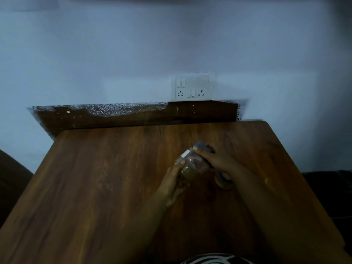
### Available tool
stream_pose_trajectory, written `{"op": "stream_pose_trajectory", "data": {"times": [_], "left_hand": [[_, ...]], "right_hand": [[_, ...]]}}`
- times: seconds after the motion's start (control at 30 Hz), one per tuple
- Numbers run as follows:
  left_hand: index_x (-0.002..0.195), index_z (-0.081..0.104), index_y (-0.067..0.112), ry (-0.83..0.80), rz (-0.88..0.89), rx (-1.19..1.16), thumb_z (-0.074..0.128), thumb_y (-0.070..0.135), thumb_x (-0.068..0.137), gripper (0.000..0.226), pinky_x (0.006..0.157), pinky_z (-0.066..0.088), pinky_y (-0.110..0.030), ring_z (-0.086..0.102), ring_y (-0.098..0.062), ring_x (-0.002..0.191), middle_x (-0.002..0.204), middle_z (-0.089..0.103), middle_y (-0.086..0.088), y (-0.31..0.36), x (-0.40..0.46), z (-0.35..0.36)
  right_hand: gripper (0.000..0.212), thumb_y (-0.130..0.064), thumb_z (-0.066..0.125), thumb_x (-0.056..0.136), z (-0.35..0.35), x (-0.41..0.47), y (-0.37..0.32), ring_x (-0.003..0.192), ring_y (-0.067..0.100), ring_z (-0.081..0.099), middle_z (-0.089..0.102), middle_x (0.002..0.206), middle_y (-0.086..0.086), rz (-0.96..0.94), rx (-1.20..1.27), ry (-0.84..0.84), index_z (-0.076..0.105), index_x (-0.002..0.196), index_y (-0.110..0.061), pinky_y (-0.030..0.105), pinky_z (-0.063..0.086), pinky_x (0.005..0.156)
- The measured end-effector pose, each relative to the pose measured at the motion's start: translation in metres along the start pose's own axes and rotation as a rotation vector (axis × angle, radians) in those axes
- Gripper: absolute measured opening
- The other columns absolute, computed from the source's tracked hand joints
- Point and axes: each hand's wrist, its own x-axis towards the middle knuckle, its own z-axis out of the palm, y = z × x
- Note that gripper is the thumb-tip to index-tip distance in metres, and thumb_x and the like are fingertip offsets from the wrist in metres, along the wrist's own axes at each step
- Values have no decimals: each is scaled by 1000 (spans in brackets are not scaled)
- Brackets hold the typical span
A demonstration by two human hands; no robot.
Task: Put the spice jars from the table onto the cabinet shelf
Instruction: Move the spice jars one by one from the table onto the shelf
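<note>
A clear spice jar (pixel 192 164) with brown powder, a white label and a grey lid is held tilted just above the wooden table (pixel 114 187), right of centre. My left hand (pixel 174 184) grips its lower body from the left. My right hand (pixel 219 161) wraps the lid end from the right. A second jar (pixel 223 179) with a grey lid stands on the table under my right wrist, mostly hidden. No cabinet shelf is in view.
The table's far edge meets a dark wooden skirting (pixel 133 117) and a pale wall with a white switch and socket plate (pixel 193 88). Dark furniture (pixel 11 180) stands at the left, and a dark surface (pixel 331 189) lies at the right.
</note>
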Motion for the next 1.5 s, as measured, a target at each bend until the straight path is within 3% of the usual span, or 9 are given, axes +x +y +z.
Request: {"op": "stream_pose_trajectory", "data": {"times": [0.2,0.3,0.4,0.53,0.67,0.83,1.07,1.2,1.5], "left_hand": [[125,35,21,6,263,223,73,22,79,60,70,55,-26,61,-24,107,127,52,-8,6,-4,-11],[132,45,19,-125,93,-41,62,47,84,57,77,55,-34,60,-29,112,131,56,-14,16,-6,-22],[131,51,23,-194,-16,-91,53,51,88,51,89,52,-39,59,-29,117,129,61,-12,26,-6,-34],[130,48,16,-201,115,56,69,34,82,56,87,54,-36,62,-29,113,130,56,-15,35,-5,-40],[127,49,20,-139,269,131,79,23,69,66,84,56,-33,62,-26,112,128,55,-12,43,-4,-44],[135,43,24,-179,290,132,80,20,67,77,81,57,-32,61,-25,113,129,53,-10,50,-7,-46],[143,35,36,-244,316,58,76,22,73,82,100,49,-46,59,-24,119,132,54,-7,52,-9,-31],[144,35,38,-244,322,97,78,25,73,84,98,50,-49,59,-26,119,133,53,-7,53,-7,-28],[140,36,39,-259,343,112,76,23,73,80,100,50,-41,57,-21,121,134,53,-1,56,-7,-21]], "right_hand": [[58,-56,55,90,15,-7,-22,84,9,60,56,101,-4,24,-12,59,45,135,-22,26,52,66],[50,-52,56,91,20,-9,-30,87,10,63,63,104,-2,-37,4,120,53,129,-21,22,48,62],[47,-55,61,86,25,-11,-33,95,14,65,65,112,1,-83,15,123,58,123,-26,26,52,68],[34,-46,64,87,31,-10,-42,97,22,66,67,111,7,-89,122,115,65,110,-21,37,56,80],[52,-57,65,81,34,-9,-47,98,23,68,70,109,7,-73,115,132,67,116,-17,45,56,90],[51,-53,67,80,38,-18,-57,101,23,66,68,111,7,-68,208,107,64,116,-16,42,56,87],[33,-36,63,90,36,-27,-62,97,21,65,67,111,6,-94,443,108,60,120,-21,34,54,75],[26,-34,63,91,30,-28,-60,96,23,65,68,106,6,-100,475,100,62,114,-21,43,53,87],[34,-36,58,93,22,-37,-64,104,20,63,63,122,5,-142,425,96,57,126,-30,37,56,81]]}}
